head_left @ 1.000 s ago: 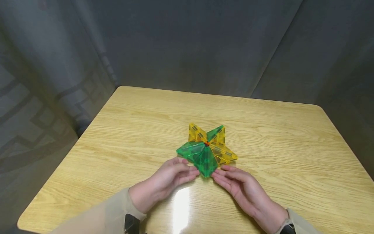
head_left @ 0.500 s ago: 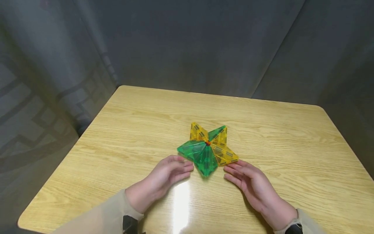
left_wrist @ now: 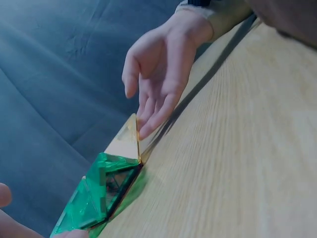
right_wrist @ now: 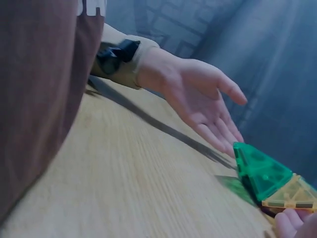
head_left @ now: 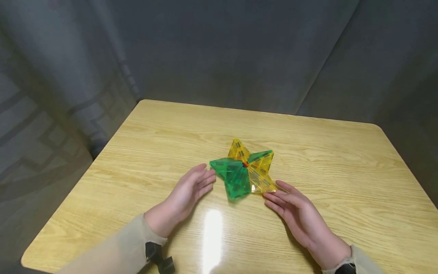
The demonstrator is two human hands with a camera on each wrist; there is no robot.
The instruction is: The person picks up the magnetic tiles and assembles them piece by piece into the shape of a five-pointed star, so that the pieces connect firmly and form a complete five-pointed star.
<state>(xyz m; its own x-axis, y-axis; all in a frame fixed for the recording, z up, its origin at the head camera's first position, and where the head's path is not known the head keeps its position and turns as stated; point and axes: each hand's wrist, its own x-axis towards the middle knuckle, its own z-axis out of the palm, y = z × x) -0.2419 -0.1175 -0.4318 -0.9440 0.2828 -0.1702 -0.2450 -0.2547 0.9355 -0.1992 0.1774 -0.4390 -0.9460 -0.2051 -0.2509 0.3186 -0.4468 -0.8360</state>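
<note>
A five-pointed star of translucent magnetic tiles (head_left: 237,182), green and yellow with a small red-orange centre, lies on the wooden table (head_left: 164,140). My left hand (head_left: 184,196) has its fingers extended, with fingertips right at the green left point. At the yellow lower-right point, my right hand (head_left: 301,215) touches the tiles with nearly straight fingers. In the left wrist view, raised green tiles (left_wrist: 81,203) stand as a low peak, with the right hand (left_wrist: 166,74) beyond. The right wrist view shows a green point (right_wrist: 262,171) beside the left hand's fingertips.
A dark grey curtain (head_left: 219,57) hangs behind the table, and a patterned curtain (head_left: 51,114) hangs at the left. A black device (head_left: 159,257) is strapped at the left sleeve. Light glares off the tabletop between the forearms.
The star has turned clockwise as seen from above. My left hand has moved up and left along its edge; my right hand has gone from the bottom green point to the yellow one.
</note>
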